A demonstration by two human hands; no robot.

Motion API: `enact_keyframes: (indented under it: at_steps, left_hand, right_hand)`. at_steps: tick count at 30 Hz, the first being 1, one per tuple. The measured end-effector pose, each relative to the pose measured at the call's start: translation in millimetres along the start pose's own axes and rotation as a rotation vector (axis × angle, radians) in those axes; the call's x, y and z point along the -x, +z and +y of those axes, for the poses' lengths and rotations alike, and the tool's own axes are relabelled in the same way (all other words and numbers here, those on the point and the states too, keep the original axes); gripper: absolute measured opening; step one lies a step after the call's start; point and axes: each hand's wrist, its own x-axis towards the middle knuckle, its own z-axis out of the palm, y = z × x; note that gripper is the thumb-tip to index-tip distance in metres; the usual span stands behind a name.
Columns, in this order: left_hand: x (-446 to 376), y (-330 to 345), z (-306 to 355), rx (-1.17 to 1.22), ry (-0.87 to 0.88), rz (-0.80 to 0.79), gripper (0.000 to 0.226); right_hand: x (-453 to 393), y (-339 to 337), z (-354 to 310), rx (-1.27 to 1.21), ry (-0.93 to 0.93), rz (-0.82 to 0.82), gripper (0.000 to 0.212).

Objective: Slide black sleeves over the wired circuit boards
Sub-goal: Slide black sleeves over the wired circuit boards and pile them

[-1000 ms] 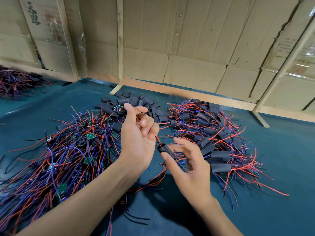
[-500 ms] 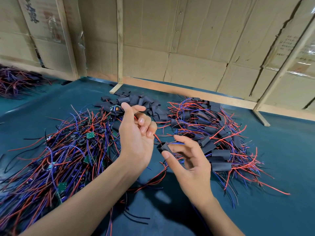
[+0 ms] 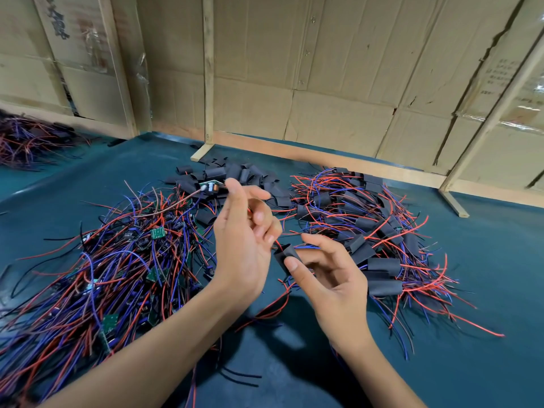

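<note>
My left hand is raised over the middle of the table and pinches the red and blue wires of a small circuit board, which sticks out past my fingertips to the upper left. Just to the right and lower, my right hand pinches a short black sleeve between thumb and forefinger, its open end facing the left hand. The board's wires run from my left fingers down into the sleeve. Board and sleeve are a hand's width apart.
A heap of bare wired boards covers the left of the green table. Loose black sleeves lie at the back centre, sleeved boards at the right. Cardboard walls with wooden battens close the back. Another wire heap lies far left.
Both hands have stayed close together; the left hand has lifted the board slightly up and left, drawing its wires further through the sleeve held by the right hand.
</note>
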Motion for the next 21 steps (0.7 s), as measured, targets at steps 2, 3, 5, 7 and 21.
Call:
enact_keyframes:
  at_steps: [2, 3, 5, 7, 21]
  left_hand:
    - [5.7, -0.8, -4.6, -0.109, 0.013, -0.076, 0.048]
    - [9.3, -2.3, -6.8, -0.205, 0.017, -0.124, 0.048]
    - [16.4, -5.3, -10.7, -0.389, -0.010, -0.220, 0.047]
    - [19.7, -9.5, -14.2, -0.512, -0.073, -0.288, 0.044]
    - [-2.5, -35.4, 12.8, -0.142, -0.782, -0.075, 0.063]
  right_hand:
    - [-1.4, 0.5, -1.1, -0.027, 0.010, 0.011, 0.038]
    - [-2.3, 0.3, -1.7, -0.040, 0.022, 0.020, 0.037]
    - [-4.4, -0.7, -2.7, -0.042, 0.054, 0.039, 0.033]
    - [-6.1, -1.8, -3.7, 0.006, 0.083, 0.057, 0.026]
    - [-11.9, -12.6, -2.4, -0.028, 0.215, 0.037, 0.022]
